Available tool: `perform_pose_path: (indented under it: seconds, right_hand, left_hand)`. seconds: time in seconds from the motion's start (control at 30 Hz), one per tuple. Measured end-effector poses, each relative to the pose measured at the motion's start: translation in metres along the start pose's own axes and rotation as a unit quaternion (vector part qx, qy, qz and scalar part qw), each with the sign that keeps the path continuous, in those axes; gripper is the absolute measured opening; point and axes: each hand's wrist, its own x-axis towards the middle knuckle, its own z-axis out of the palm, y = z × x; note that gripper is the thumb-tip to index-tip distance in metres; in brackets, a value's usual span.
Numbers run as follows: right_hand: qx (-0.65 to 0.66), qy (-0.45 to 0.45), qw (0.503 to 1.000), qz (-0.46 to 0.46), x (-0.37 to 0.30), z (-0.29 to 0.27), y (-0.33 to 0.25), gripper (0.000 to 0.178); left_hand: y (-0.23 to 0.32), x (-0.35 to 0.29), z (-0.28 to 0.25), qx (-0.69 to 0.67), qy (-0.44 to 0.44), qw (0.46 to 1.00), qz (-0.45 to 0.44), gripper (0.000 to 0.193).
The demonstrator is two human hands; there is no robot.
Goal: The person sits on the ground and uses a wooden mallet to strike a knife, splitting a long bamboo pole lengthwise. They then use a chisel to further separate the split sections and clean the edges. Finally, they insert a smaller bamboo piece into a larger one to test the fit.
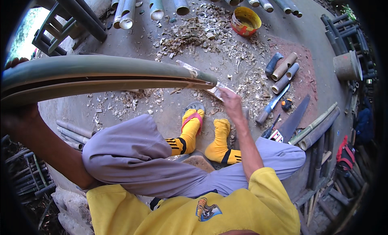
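A long green bamboo pole (109,71) with a slit along its side runs from the left edge to just above my feet. My left hand (18,120) grips it at the far left, with fingertips showing over the top; the hand is dark and partly hidden by the pole. At the pole's right end, my right hand (230,98) is closed on a flat, silvery blade-like strip (216,92). This strip slants behind the pole's end, and its other end shows above the pole. Its exact kind is unclear.
Right of my right hand lie a machete (271,107), a tape measure (286,104), a handsaw (296,118) and short bamboo pieces (284,66). Wood chips (194,37) litter the ground. A yellow-red tub (246,21) stands ahead, near bamboo tubes (157,6). A grey bucket (346,67) sits far right.
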Motion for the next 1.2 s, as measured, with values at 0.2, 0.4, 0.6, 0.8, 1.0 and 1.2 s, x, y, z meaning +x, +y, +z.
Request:
perform_pose_path:
  seconds: [0.2, 0.4, 0.6, 0.8, 1.0, 1.2]
  right_hand:
    - [-0.392, -0.041, 0.912, 0.110, -0.021, -0.145, 0.040, 0.019]
    - [-0.531, -0.126, 0.812, 0.208, -0.030, -0.237, 0.039, 0.019]
    - [-0.312, -0.201, 0.909, 0.190, 0.036, -0.254, -0.001, 0.028]
    - [0.310, -0.011, 0.944, -0.113, 0.066, -0.171, -0.147, 0.049]
    - [0.256, -0.098, 0.961, 0.025, 0.010, -0.112, -0.115, 0.076]
    - [0.351, 0.009, 0.936, 0.027, -0.053, -0.139, -0.099, 0.065]
  left_hand:
    - [-0.024, 0.042, -0.105, -0.199, -0.229, 0.937, -0.174, 0.064]
    - [-0.045, 0.037, -0.114, -0.256, -0.221, 0.919, -0.203, 0.067]
    - [-0.058, 0.023, -0.086, -0.105, 0.001, 0.987, -0.125, 0.067]
    - [-0.071, 0.019, -0.092, -0.126, 0.013, 0.980, -0.151, 0.065]
    - [-0.152, 0.020, -0.095, -0.231, 0.071, 0.927, -0.286, 0.061]
    - [-0.239, 0.004, -0.066, -0.202, 0.146, 0.863, -0.440, 0.065]
